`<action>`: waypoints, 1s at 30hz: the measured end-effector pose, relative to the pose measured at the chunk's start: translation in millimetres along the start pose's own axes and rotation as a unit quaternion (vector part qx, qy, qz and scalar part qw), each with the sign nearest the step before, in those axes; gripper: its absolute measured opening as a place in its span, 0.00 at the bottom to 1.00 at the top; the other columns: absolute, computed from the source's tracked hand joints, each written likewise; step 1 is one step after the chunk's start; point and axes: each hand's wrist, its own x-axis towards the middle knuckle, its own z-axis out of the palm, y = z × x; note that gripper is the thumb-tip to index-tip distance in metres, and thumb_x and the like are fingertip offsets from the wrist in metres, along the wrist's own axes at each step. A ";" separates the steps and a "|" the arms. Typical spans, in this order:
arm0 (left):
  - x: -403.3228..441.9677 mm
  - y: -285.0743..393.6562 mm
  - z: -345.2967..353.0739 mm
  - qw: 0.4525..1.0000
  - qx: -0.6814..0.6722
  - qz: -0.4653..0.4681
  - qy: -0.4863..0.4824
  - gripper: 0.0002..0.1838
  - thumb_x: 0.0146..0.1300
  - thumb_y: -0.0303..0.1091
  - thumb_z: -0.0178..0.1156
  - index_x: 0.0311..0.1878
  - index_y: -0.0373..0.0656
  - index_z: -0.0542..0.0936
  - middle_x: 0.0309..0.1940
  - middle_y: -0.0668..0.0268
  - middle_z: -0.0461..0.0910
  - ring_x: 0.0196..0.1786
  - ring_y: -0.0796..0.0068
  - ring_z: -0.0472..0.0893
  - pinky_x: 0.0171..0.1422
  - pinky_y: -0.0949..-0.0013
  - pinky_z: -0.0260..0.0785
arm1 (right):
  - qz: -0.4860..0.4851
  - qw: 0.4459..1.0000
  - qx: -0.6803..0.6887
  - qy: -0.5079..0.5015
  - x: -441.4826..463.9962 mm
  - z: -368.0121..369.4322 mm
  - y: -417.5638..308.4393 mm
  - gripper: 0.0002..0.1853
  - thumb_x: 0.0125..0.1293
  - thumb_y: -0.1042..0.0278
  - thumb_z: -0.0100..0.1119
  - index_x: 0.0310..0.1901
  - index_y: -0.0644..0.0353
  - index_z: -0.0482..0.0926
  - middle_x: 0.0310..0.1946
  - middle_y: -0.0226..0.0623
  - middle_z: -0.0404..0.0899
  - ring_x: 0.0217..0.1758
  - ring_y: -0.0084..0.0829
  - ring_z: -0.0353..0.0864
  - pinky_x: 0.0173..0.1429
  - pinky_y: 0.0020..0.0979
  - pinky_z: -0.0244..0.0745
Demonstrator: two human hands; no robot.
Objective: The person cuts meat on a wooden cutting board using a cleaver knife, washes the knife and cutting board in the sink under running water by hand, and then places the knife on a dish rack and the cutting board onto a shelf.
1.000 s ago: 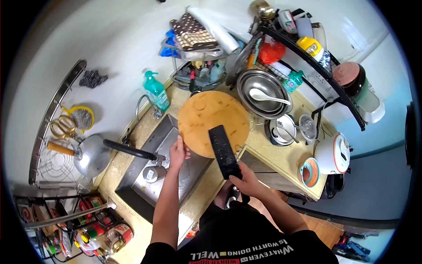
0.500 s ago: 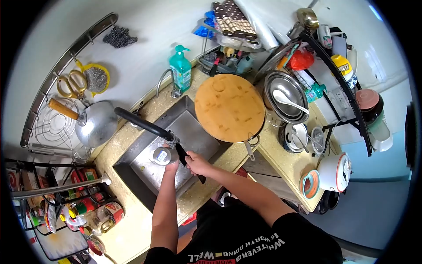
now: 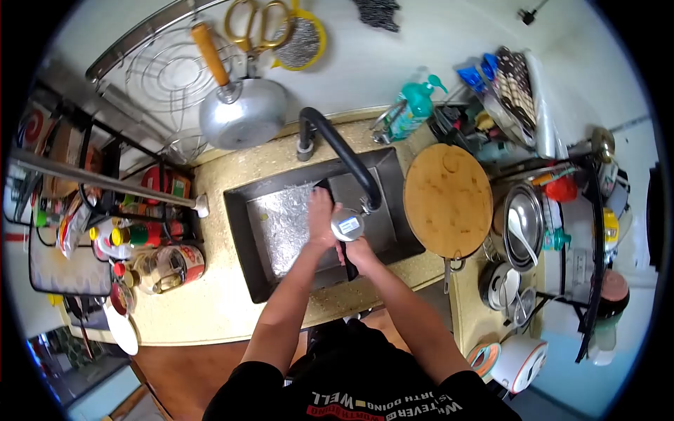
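Over the sink (image 3: 253,238), my right hand (image 3: 359,254) is closed around a long, narrow black object that looks like a knife (image 3: 350,269). Its lower end sticks out below my fist, toward my body. The upper end reaches past my left hand (image 3: 321,219), whose fingers lie stretched out alongside it. A round silver fitting with a small bright display (image 3: 347,225) sits between my hands, close to the end of the black faucet (image 3: 342,149), and hides the middle of the knife.
A round wooden cutting board (image 3: 448,200) lies right of the sink, near a green pump bottle (image 3: 411,111). Metal bowls (image 3: 524,217) stand farther right. A pan (image 3: 243,114) hangs on the wall. Bottles and jars (image 3: 168,268) crowd the left counter beside a rack.
The camera view has turned and shifted, so the sink appears nearer the middle. My left hand has gone from beneath the round fitting to flat fingers along the knife. My right hand keeps its grip.
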 end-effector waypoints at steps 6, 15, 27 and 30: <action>-10.9 8.7 -4.7 0.997 -0.063 -0.035 -0.002 0.40 0.77 0.53 0.39 0.79 0.30 0.48 0.81 0.43 0.44 0.84 0.45 0.41 0.85 0.47 0.33 | 0.025 0.998 -0.048 -0.031 0.5 -14.0 -13.9 0.13 0.78 0.63 0.44 0.36 0.58 0.74 0.20 0.33 0.74 0.19 0.25 0.75 0.23 0.31 0.72; -43.6 37.3 -17.3 0.721 -0.574 -0.388 0.012 0.23 0.73 0.53 0.59 0.44 0.38 0.84 0.40 0.64 0.85 0.42 0.69 0.83 0.47 0.66 0.77 | -0.285 0.771 -0.569 0.017 7.8 -24.3 11.2 0.16 0.74 0.58 0.52 0.52 0.61 0.77 0.48 0.55 0.82 0.50 0.60 0.81 0.54 0.54 0.76; 6.6 -54.7 84.6 0.458 -0.760 -0.461 0.017 0.23 0.62 0.44 0.73 0.51 0.35 0.80 0.45 0.55 0.84 0.47 0.53 0.84 0.53 0.50 0.80 | -0.282 0.614 -0.735 0.051 -74.1 -39.8 -8.4 0.05 0.71 0.69 0.49 0.38 0.59 0.71 0.33 0.45 0.84 0.36 0.45 0.87 0.36 0.44 0.82; 0.5 -40.7 77.8 0.466 -0.750 -0.465 0.062 0.23 0.69 0.48 0.66 0.53 0.35 0.79 0.46 0.53 0.83 0.51 0.54 0.83 0.56 0.51 0.79 | -0.270 0.649 -0.708 0.071 -88.0 -44.8 -9.3 0.05 0.70 0.69 0.51 0.37 0.59 0.69 0.33 0.46 0.83 0.37 0.48 0.87 0.38 0.47 0.82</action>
